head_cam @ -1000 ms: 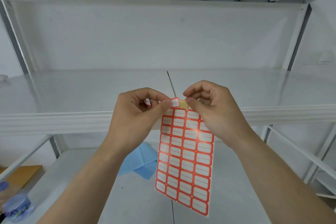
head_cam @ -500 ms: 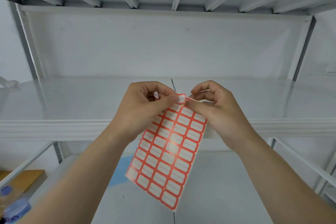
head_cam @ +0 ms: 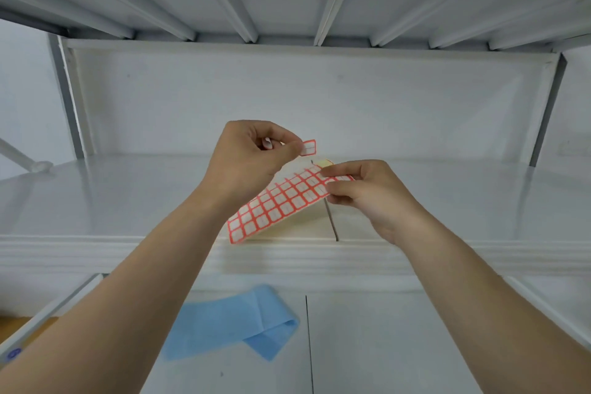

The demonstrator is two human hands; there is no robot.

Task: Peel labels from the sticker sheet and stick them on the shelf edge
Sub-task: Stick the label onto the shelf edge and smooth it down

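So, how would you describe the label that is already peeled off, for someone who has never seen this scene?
Look above the white shelf edge, where two bare hands work. The left hand pinches one small label by its end. It alone is off the sticker sheet held by the right hand.

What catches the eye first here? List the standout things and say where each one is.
The red-and-white grid sticker sheet stands out at centre, pinched at its far end by the right hand above the white metal shelf. Just above it, the left hand pinches a single red-bordered white label, peeled free. Lower down, a folded light-blue cloth lies on the shelf below.
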